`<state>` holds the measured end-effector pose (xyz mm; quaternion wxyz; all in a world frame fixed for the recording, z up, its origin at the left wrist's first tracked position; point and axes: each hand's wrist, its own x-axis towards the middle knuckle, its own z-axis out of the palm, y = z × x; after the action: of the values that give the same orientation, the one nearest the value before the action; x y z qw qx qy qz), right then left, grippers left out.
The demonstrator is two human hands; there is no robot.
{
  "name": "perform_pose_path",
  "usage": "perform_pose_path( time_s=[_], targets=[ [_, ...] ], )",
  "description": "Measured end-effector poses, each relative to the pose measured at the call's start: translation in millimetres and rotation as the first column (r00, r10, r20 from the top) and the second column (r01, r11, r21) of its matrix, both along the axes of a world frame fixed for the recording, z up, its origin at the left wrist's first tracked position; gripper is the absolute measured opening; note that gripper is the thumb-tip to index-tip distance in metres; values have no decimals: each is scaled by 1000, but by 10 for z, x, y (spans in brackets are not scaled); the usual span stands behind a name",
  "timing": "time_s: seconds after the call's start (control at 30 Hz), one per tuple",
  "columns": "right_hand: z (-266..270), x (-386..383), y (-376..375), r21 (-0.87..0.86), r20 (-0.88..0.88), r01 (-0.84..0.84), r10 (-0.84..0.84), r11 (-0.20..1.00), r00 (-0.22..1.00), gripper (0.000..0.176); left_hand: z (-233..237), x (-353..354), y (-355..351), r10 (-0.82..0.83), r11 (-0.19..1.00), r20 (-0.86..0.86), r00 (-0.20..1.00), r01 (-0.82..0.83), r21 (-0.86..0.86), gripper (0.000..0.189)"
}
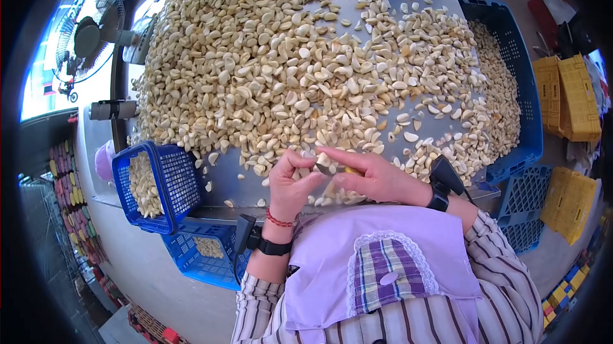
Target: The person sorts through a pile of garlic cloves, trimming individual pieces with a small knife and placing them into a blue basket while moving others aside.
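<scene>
Both of my hands meet over the near edge of a metal table heaped with pale garlic cloves. My left hand pinches a whitish clove between thumb and forefinger. Closed around a small knife, my right hand has its thumb and forefinger at the same clove. The short blade touches or lies just beneath the clove, and a bit of yellow handle shows between the right thumb and forefinger. More cloves lie on the metal right under the hands.
A blue basket with cloves stands at the table's left corner, above a lighter blue crate. A large blue crate of cloves is at the right. A fan stands at upper left; yellow crates are far right.
</scene>
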<state>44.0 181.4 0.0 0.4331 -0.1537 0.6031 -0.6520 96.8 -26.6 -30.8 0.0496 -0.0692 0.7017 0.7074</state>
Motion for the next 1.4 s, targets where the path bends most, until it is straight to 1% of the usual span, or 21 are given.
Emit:
perform_pose_path(
  time_s=[0.07, 0.13, 0.17, 0.23, 0.27, 0.3, 0.37, 0.4, 0.43, 0.5, 0.63, 0.67, 0.77, 0.83, 0.9, 1.03, 1.1, 1.13, 1.23, 1.33, 1.4],
  targets=[
    [-78, 39, -31, -33, -34, 22, -23, 999, 999, 53, -47, 37, -83, -11, 999, -32, 999, 10, -33, 23],
    [-144, 53, -68, -73, -65, 45, -50, 996, 997, 52, -13, 72, -210, -149, 720, 155, 977, 0, 694, 16],
    [-165, 39, -76, 26, 80, 94, -96, 995, 992, 50, 12, 74, -203, -149, 722, 155, 977, 1, 691, 16],
    [-257, 6, -47, 133, 218, 127, -154, 983, 964, 49, 236, 1, -88, -10, 463, 86, 996, -71, 884, 11],
    [-342, -10, -6, 120, 296, 237, -263, 964, 918, 46, 306, 7, -109, 168, 446, 284, 944, -330, 832, 9],
    [-392, -26, 4, 116, 377, 342, -360, 933, 854, 44, 236, 10, -240, 175, 446, 287, 942, -336, 830, 9],
    [-414, -70, -21, 125, 336, 400, -418, 908, 844, 41, -33, -70, -548, 180, 946, 182, 967, -221, 238, 8],
    [-426, -85, -22, 122, 354, 421, -436, 899, 828, 40, -110, -186, -470, 144, 899, 19, 989, -122, -420, 11],
    [-434, -93, -24, 121, 372, 443, -454, 888, 810, 39, -201, -261, -446, 146, 899, 16, 989, -126, -420, 11],
    [-432, -64, -44, 133, 334, 421, -440, 897, 834, 38, -338, -337, -414, -186, 548, -113, 976, 8, -836, 13],
    [-416, -24, -19, 140, 306, 400, -424, 906, 853, 37, -390, -334, -319, -223, 520, 66, 972, 177, -836, 13],
    [-402, -37, -7, 139, 302, 406, -429, 903, 851, 37, -386, -321, -289, -315, 508, 363, 877, 479, -716, 13],
    [-378, -59, 13, 105, 311, 453, -462, 885, 831, 37, -158, -251, -160, -528, 456, 278, 802, 544, -704, 12],
    [-405, -78, 28, 82, 294, 487, -488, 870, 822, 36, -145, -415, -116, -417, 482, 161, 895, 368, -795, 15],
    [-388, -83, 29, 88, 297, 490, -493, 867, 818, 36, -61, -738, -79, -205, 353, -45, 978, 31, -935, 20],
    [-342, -71, 38, 135, 233, 463, -483, 876, 844, 37, -401, -1036, -199, -294, 372, -122, 948, -5, -928, 20],
    [-306, -61, 55, 152, 193, 474, -496, 867, 846, 38, -445, -1035, -243, -253, 691, -99, 962, 108, -714, 24],
    [-293, -59, 69, 169, 160, 472, -496, 865, 853, 40, -341, -1003, -212, -131, 858, 194, 972, 209, -470, 26],
    [-282, -68, 89, 154, -60, 444, -440, 883, 896, 44, -66, -826, -141, -126, 944, 374, 919, 226, -238, 26],
    [-250, -73, 32, 49, -341, 439, -398, 897, 852, 45, 52, -645, -35, -241, 939, 263, 934, 293, -182, 22],
    [-182, -95, 38, 85, -256, 316, -286, 945, 923, 44, 197, -554, -1, -346, 894, 222, 912, 391, -216, 20]
  ],
)
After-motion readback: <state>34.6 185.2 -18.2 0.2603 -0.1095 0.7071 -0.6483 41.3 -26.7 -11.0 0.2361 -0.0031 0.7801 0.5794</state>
